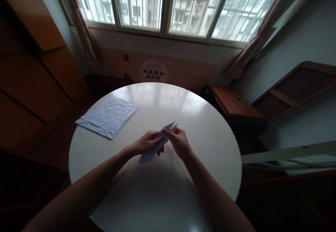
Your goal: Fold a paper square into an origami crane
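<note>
Above the middle of the round white table, both my hands hold one folded sheet of paper [151, 154]. It is narrow and slanted, with two pointed tips at its upper right end and a point at its lower left. My left hand [149, 142] grips it around the middle, thumb on top and fingers curled beneath. Near the split tips, my right hand [179, 141] pinches the paper between thumb and fingers. Part of the folds is hidden behind my fingers. A stack of creased paper sheets [110, 114] lies to the left of my left hand.
The round white table [210, 148] fills the middle of the view. Past its right edge stands a wooden bench [233, 100]. Wooden cabinets [28, 84] line the left side. Barred windows [168, 7] and curtains [243, 58] are beyond the table.
</note>
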Demonstrator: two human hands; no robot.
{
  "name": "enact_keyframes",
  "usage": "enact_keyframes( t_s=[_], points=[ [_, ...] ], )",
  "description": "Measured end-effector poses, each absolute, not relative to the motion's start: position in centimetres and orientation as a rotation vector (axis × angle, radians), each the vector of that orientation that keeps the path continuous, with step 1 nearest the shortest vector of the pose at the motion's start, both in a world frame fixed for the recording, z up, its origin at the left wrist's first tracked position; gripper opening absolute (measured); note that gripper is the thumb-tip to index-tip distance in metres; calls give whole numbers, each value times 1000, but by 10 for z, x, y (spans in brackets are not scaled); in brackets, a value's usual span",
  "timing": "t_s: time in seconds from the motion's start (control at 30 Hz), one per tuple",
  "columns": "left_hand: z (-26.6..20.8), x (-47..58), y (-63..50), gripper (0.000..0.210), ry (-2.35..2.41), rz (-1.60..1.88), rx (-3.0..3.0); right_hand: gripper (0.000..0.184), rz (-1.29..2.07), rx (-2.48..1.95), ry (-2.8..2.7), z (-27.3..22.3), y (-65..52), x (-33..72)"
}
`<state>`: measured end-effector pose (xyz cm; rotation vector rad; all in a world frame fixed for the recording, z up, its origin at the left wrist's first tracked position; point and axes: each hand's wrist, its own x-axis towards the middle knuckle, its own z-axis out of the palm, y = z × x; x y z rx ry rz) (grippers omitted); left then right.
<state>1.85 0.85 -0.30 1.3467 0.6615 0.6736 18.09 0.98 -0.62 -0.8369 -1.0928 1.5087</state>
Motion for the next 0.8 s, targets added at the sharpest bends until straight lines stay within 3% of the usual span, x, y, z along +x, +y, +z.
enact_keyframes(
  t_s=[0.53, 0.8],
  points=[
    [-1, 10, 11, 34, 711, 592, 1368, 27, 1481, -964, -935, 4, 19, 193],
    [-4, 13, 11, 35, 817, 689, 1463, 26, 1200, -1101, -1058, -2, 21, 192]
  ],
)
